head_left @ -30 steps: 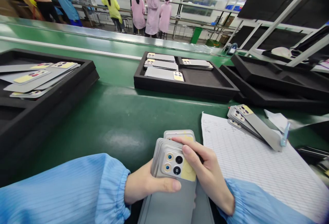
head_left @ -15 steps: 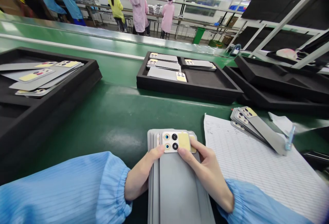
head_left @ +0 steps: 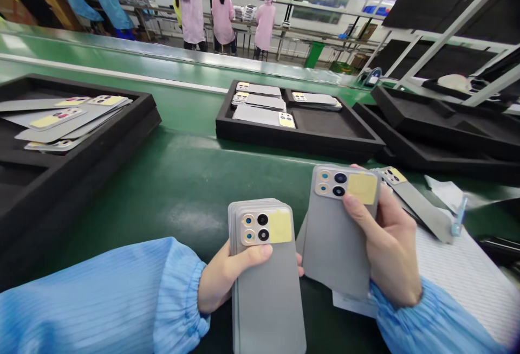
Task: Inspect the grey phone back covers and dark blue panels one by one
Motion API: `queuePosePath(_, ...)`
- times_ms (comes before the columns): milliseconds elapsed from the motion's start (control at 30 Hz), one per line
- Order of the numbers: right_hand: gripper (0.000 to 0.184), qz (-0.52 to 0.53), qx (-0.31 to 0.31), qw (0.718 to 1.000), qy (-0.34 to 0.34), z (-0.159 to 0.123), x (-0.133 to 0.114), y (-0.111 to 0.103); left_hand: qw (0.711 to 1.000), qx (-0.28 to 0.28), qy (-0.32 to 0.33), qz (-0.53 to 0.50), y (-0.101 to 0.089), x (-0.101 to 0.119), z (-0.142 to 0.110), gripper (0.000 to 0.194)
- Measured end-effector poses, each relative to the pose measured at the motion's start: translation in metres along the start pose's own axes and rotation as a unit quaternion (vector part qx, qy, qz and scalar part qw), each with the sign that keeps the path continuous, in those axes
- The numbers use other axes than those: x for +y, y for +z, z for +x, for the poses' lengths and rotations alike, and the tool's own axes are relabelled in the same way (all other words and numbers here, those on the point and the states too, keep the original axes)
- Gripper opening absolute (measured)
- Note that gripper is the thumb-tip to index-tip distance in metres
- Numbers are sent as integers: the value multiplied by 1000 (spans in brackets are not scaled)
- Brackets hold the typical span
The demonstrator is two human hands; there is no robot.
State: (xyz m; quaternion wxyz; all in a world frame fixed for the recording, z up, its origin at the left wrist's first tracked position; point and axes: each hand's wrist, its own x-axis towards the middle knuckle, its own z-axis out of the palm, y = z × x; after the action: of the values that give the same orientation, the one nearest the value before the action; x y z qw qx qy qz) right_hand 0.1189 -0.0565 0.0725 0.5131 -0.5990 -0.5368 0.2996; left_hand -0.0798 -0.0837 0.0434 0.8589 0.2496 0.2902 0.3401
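My left hand is wrapped round a stack of grey phone back covers, thumb across the top one below its camera block. Fingertips show at the stack's right edge. To the right, my right hand grips a smaller bunch of phone back covers, thumb on the front and fingers mostly hidden behind. Both front covers have a four-ring camera plate and a yellow sticker. Behind my right hand, a few more covers lie fanned on a lined paper sheet.
A black tray with stacked covers stands ahead on the green bench. Another black tray with loose covers is at left. More black trays pile up at right, near a light-blue pen-like item. Several people work in the background.
The stack between both hands has been divided. My right hand has moved right and up with a bunch of covers, over the paper. My left hand keeps the rest, now slightly further left.
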Motion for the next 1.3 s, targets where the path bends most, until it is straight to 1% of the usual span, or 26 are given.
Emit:
queuePosePath(67,50,-28,-21,999,-32,-1,3,1,1000,-4,-3,1,0,-1,0,26)
queuePosePath(133,54,-46,-60,995,-61,-4,5,5,1000,-6,-2,-4,-1,-2,0,25)
queuePosePath(167,50,-51,-88,992,-71,-5,6,7,1000,-8,-2,-7,-1,-3,0,25)
queuePosePath(233,36,-51,-151,985,-72,-9,7,11,1000,-8,-2,-12,-1,-3,0,24)
queuePosePath(300,25,-42,-187,979,-64,-14,7,15,1000,-6,1,-14,-1,-3,1,23)
queuePosePath(400,21,-2,-194,981,-24,-22,7,21,1000,-5,10,-1,-1,-3,1,24)
queuePosePath(500,25,47,-210,975,47,-30,7,26,999,-5,2,34,0,-3,0,28)
queuePosePath(533,27,46,-220,973,54,-32,7,27,999,0,0,46,0,-3,0,29)
queuePosePath(633,28,10,-244,970,16,-35,5,30,997,20,14,74,-1,-2,0,32)
queuePosePath(700,23,2,-255,967,-4,-35,3,30,997,11,21,76,-3,-2,0,34)
queuePosePath(767,21,7,-258,966,-4,-36,1,31,998,-14,10,57,-4,-2,-1,39)
queuePosePath(833,22,9,-258,966,-2,-36,0,30,999,-27,-9,33,-6,-3,-1,41)
queuePosePath(900,21,3,-253,967,-10,-36,0,30,999,-31,-19,12,-7,-4,-1,44)
queuePosePath(1000,20,-7,-246,969,-25,-37,2,29,999,-24,-13,-22,-7,-4,-1,52)
queuePosePath(1067,23,-9,-246,969,-30,-36,4,29,999,-21,-14,-23,-6,-4,-1,52)
queuePosePath(1133,32,-4,-244,969,-28,-36,5,29,999,-33,-11,13,-5,-3,0,48)
queuePosePath(1233,43,1,-244,970,-9,-36,4,30,991,-79,24,107,-3,-1,1,42)
queuePosePath(1300,38,2,-257,966,9,-36,2,30,981,-103,48,160,-4,-1,2,42)
